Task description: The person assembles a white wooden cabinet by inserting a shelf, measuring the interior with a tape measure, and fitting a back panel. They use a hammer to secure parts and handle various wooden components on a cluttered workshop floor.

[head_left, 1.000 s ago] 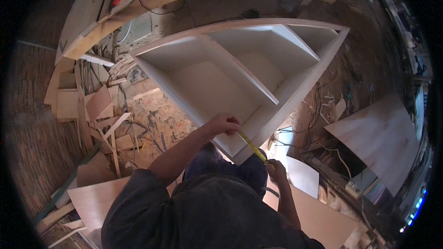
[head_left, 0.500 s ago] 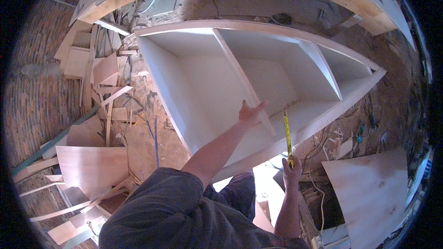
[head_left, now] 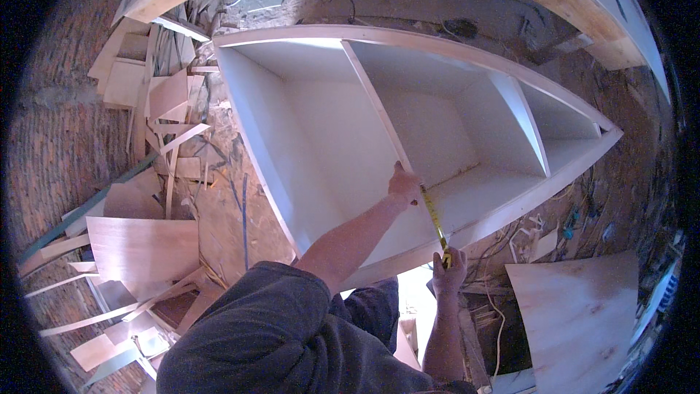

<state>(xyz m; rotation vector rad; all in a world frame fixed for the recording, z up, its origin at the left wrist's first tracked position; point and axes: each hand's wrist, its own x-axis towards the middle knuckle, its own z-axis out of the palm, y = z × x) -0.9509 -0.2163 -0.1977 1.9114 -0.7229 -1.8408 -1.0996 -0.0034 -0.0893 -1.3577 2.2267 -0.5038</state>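
The right hand (head_left: pixel 450 271) of the person has its fingers closed around the case of a yellow tape measure (head_left: pixel 436 220). The tape measure is above the front edge of a white cabinet (head_left: pixel 321 124), and its blade is pulled out, going upward and a little to the left. The left hand (head_left: pixel 403 186) is at the lower part of the long divider (head_left: pixel 372 101), just beside the end of the blade. Its fingers are partly bent and spread a little; I cannot tell whether they grip the divider or the blade.

The cabinet lies with its open side up and narrows to a point at the right. A second divider (head_left: pixel 529 125) makes a small compartment near this point. Beyond the cabinet there is a worktop (head_left: pixel 627 44) with a thick wooden edge, and a black cable (head_left: pixel 353 4) hangs there. At the left are many wood offcuts (head_left: pixel 169 95) and a pale panel (head_left: pixel 144 244); at the right lies a bigger, stained board (head_left: pixel 583 321).
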